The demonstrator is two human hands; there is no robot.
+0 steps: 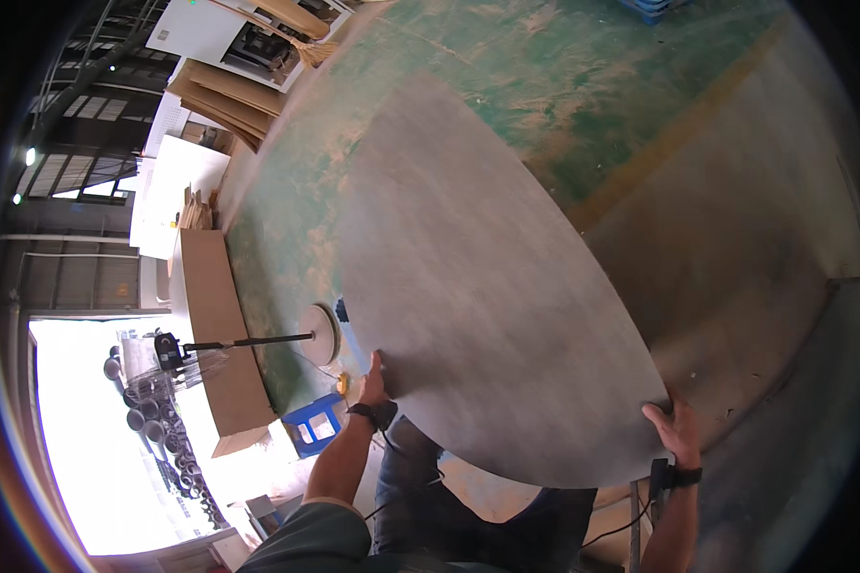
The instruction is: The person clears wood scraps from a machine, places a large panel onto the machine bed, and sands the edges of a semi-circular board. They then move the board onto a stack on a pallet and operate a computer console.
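Observation:
A large, thin grey sheet or board (487, 286) stretches out in front of me, looking curved at its edges in the wide picture. My left hand (376, 380) grips its left edge, thumb up along the side. On the opposite edge my right hand (677, 427) holds it near the close right corner, fingers partly hidden behind the board. Both wrists wear dark bands. The near end of the board lies just before my legs.
Left of me stand a pole with a round base (319, 334), a blue plastic crate (313, 424) and a long brown panel (222, 334). Farther off, brown boards (222, 100) lean near a broom (315, 52). A blue object (652, 10) sits on the dusty green floor (545, 67).

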